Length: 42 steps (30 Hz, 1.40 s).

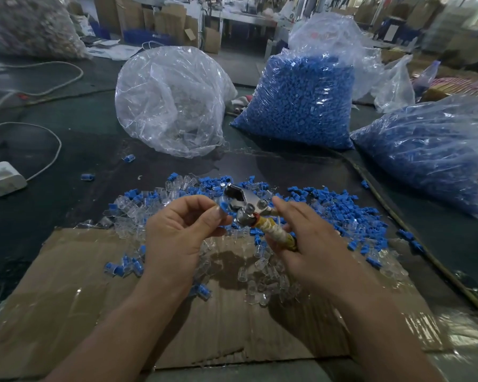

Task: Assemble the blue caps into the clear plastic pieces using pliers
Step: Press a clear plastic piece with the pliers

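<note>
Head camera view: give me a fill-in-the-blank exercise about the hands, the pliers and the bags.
The left hand pinches a small ____ cap.
The right hand grips the pliers by their ____.
The clear bag stands to the ____ of the upright bag of blue caps.
Missing words: blue; handles; left.

We see the pliers [239,201], a bare metal head on handles wrapped in yellow and white, held tilted above the heap. Blue caps [342,210] and clear plastic pieces [262,274] lie mixed in a loose pile across the cardboard [94,299]. A single cap [222,206] sits by the jaws.
</note>
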### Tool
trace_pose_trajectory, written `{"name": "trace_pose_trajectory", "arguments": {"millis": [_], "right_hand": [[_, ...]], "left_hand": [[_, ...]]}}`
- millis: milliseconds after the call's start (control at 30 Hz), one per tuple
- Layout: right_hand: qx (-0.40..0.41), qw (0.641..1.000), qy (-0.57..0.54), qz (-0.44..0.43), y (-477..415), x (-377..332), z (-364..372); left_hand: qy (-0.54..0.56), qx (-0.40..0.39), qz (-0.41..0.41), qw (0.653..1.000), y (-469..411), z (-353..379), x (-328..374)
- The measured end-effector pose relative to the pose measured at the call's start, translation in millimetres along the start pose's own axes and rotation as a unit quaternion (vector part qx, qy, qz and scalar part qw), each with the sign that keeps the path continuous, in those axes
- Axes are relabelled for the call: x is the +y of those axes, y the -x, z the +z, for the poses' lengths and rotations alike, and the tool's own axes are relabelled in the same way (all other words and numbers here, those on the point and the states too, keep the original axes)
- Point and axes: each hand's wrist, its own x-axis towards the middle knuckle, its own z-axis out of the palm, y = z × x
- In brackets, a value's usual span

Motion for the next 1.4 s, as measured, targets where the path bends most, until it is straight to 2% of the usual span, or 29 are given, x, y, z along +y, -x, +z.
{"name": "trace_pose_trajectory", "arguments": {"millis": [467,600,933,1400], "right_hand": [[-0.002,0.999,0.040,-0.010,-0.1,-4.8,-2.6],[0.027,0.996,0.081,-0.022,0.0,-7.6,-4.5],[-0.006,0.999,0.035,0.013,1.6,-11.6,-2.3],[-0.008,1.000,0.009,0.025,0.3,-13.5,-0.6]], "left_hand": [[-0.022,-0.001,0.004,1.000,0.7,0.2,-1.0],[-0.021,-0.001,0.020,1.000,2.3,1.0,0.1],[-0.072,-0.007,0.076,0.994,4.1,0.6,0.7],[-0.102,0.008,0.083,0.991,5.1,0.5,1.4]]}}
